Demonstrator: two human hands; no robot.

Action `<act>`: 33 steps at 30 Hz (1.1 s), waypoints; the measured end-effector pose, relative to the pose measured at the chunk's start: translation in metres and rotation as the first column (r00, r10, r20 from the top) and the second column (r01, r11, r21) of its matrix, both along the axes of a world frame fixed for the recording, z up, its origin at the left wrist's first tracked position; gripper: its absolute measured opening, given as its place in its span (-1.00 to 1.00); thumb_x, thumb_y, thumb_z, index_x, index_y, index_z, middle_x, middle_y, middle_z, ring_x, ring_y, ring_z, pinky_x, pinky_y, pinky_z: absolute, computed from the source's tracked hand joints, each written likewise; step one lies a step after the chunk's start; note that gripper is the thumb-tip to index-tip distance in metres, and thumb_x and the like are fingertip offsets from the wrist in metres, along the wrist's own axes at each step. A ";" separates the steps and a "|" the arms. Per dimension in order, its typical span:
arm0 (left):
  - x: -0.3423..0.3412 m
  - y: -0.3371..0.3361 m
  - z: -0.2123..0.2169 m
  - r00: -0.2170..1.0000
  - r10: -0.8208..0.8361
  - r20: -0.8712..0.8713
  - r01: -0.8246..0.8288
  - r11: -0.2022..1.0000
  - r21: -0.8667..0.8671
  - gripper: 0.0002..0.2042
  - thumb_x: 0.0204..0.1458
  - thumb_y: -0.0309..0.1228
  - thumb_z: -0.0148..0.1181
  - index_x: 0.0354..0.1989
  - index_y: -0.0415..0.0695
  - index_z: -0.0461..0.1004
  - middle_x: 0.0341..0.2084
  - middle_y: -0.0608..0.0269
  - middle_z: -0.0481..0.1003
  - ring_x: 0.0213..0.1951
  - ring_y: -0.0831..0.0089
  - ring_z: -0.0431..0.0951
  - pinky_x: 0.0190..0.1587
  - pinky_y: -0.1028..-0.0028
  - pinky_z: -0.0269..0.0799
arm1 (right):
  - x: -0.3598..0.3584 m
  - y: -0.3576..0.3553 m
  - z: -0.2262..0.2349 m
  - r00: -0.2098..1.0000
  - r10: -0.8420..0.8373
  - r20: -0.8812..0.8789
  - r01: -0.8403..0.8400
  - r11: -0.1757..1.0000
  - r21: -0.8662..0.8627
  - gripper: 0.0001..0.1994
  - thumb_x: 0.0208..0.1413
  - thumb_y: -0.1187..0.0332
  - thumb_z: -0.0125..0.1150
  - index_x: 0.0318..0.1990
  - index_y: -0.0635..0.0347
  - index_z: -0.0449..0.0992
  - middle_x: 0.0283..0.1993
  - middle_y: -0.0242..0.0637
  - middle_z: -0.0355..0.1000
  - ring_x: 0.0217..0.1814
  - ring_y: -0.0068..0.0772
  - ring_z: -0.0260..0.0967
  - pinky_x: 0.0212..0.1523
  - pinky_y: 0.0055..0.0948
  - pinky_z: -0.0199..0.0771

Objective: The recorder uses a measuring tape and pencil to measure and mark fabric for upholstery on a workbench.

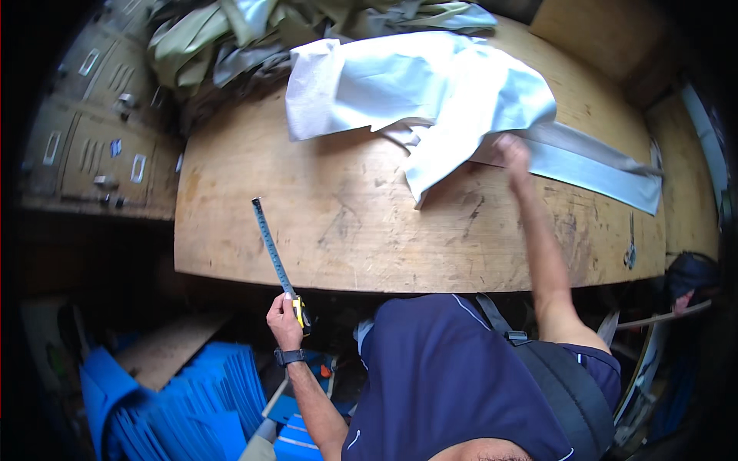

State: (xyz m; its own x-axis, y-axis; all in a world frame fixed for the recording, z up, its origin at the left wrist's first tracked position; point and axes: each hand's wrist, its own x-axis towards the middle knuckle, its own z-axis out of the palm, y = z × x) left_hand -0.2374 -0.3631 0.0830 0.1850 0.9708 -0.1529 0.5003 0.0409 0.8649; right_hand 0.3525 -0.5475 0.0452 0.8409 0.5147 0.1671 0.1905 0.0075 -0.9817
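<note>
My left hand (285,321) is closed round a yellow and black tape measure (302,313) just off the table's front edge. Its blade (270,244) sticks out over the wooden table, the hooked end pointing away from me. My right hand (514,154), smeared by motion, reaches over the table beside a large pale sheet of cloth-like material (461,88). That sheet is folded and bulges up, one corner hanging toward me. Whether my right fingers grip it does not show. A long flat strip of similar material (592,169) lies to the right of the hand.
Scissors (630,246) lie near the table's right front corner. Crumpled olive and grey material (223,42) is heaped at the back left. Metal lockers (92,154) stand left of the wooden table (346,230). Blue sheets (192,399) are stacked below at the left.
</note>
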 end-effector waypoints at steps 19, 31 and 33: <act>0.075 0.183 -0.049 0.896 -0.307 0.321 0.425 0.802 -0.419 -0.74 0.24 -0.32 0.10 -0.27 -0.28 0.62 -0.49 0.32 0.56 -0.48 0.61 0.49 -0.39 0.57 0.39 | -0.121 0.167 -0.034 0.778 0.405 0.480 0.334 0.379 -0.863 -0.70 0.07 0.22 0.20 -0.13 0.22 0.52 -0.08 -0.17 0.45 0.04 -0.12 0.36 0.00 -0.08 0.33; 0.367 0.218 -0.098 0.652 -0.384 0.654 0.751 0.203 -0.629 -0.70 0.30 -0.21 -0.02 -0.12 -0.23 0.44 -0.40 0.15 0.55 -0.39 0.31 0.63 -0.35 0.36 0.60 | -0.139 0.126 -0.033 0.789 0.177 0.588 0.433 0.519 -0.737 -0.89 0.12 0.37 0.10 -0.31 0.18 0.50 -0.32 -0.12 0.44 -0.19 -0.04 0.45 -0.19 -0.12 0.46; 0.404 0.212 -0.103 0.646 -0.327 0.690 0.755 0.139 -0.641 -0.73 0.28 -0.22 0.01 -0.12 -0.21 0.43 -0.39 0.13 0.56 -0.38 0.28 0.63 -0.32 0.33 0.62 | -0.147 0.120 -0.025 0.776 0.170 0.607 0.454 0.518 -0.725 -0.90 0.11 0.36 0.12 -0.35 0.17 0.49 -0.36 -0.13 0.41 -0.21 -0.05 0.44 -0.21 -0.10 0.44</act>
State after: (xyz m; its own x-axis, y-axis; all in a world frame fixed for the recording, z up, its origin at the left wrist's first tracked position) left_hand 0.1668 -0.1506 -0.0196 0.8347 -0.0688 -0.5464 0.4527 0.6507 0.6096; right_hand 0.2058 -0.4277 0.0206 0.8130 0.5496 0.1922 0.5811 -0.7865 -0.2091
